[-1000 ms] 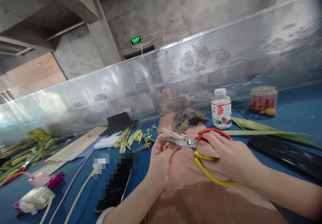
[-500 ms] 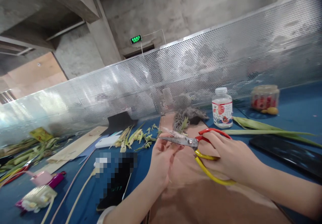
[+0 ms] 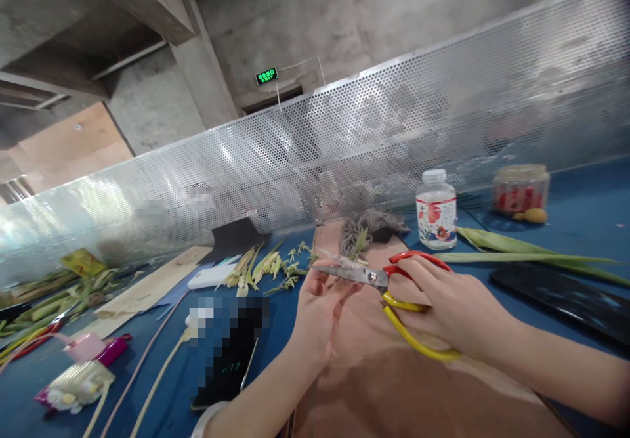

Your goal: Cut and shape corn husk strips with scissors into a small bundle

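Note:
My right hand (image 3: 445, 297) is wrapped round the handles of a pair of scissors (image 3: 375, 278), one handle red and the other yellow. Their metal blades point left and lie across the fingers of my left hand (image 3: 317, 313). Those left fingers are closed in a pinch beside the blades, and what they hold is too small or hidden to make out. A thin whitish, see-through strip (image 3: 339, 258) shows just behind the blades. Beyond it, a grey yarn bundle (image 3: 367, 228) with a small green leaf piece lies on a brown board (image 3: 374, 398) under my hands.
Cut leaf pieces (image 3: 266, 267) and a phone (image 3: 231, 359) lie to the left, with cables and a pink charger (image 3: 83, 346). On the right are a labelled bottle (image 3: 436, 211), a jar (image 3: 520, 192), long green leaves (image 3: 522, 244) and a dark phone (image 3: 556, 300). A perforated metal screen (image 3: 275, 155) stands behind.
Almost nothing differs. The whole view has shifted very slightly, while both hands and the scissors keep the same pose.

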`<action>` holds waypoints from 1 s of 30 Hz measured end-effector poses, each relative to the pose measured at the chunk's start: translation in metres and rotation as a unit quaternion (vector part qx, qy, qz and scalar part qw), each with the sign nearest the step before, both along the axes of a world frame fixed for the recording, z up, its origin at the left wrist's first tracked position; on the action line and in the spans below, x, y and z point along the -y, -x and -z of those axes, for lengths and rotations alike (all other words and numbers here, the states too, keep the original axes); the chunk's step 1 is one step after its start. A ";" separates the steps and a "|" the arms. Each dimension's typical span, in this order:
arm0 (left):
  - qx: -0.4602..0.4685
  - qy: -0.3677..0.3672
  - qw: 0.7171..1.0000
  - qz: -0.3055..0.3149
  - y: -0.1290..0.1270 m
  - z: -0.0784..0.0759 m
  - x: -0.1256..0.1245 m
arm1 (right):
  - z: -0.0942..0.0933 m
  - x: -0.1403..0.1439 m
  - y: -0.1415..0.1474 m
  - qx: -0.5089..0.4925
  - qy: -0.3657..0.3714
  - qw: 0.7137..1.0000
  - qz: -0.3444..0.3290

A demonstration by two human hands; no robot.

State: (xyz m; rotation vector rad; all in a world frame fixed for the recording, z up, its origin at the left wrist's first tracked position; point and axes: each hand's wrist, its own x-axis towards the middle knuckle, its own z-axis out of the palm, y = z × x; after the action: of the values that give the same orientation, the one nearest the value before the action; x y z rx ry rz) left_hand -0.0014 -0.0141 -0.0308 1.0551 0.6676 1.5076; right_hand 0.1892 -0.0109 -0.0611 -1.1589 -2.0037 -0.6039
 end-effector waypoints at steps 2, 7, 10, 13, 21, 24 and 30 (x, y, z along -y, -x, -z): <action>0.001 0.000 1.000 -0.002 0.000 0.001 0.000 | 0.000 0.000 0.000 -0.001 -0.006 1.000 -0.002; -0.005 -0.002 1.000 0.001 0.000 0.001 0.000 | -0.002 0.000 0.000 0.000 -0.006 1.000 -0.005; -0.014 -0.002 1.000 -0.001 0.000 0.000 0.000 | -0.002 0.000 0.002 -0.017 0.000 1.000 -0.009; -0.030 0.008 1.000 0.001 0.001 -0.002 -0.001 | -0.003 0.003 0.005 -0.083 0.075 0.993 -0.028; -0.040 0.037 0.998 -0.028 0.007 -0.001 -0.008 | -0.010 0.002 0.002 -0.391 0.264 0.862 -0.186; -0.054 0.028 0.998 -0.034 0.008 0.000 -0.010 | -0.002 -0.014 0.003 -0.521 0.357 0.730 -0.261; -0.125 -0.010 0.987 -0.102 0.012 0.000 -0.015 | 0.017 -0.032 0.004 -0.553 0.529 0.605 -0.218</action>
State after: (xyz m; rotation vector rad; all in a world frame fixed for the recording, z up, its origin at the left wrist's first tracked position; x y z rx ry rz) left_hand -0.0138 0.0006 -0.0312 1.2331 0.9613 1.5729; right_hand 0.1850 0.0216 -0.0778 -1.0481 -1.2072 1.4721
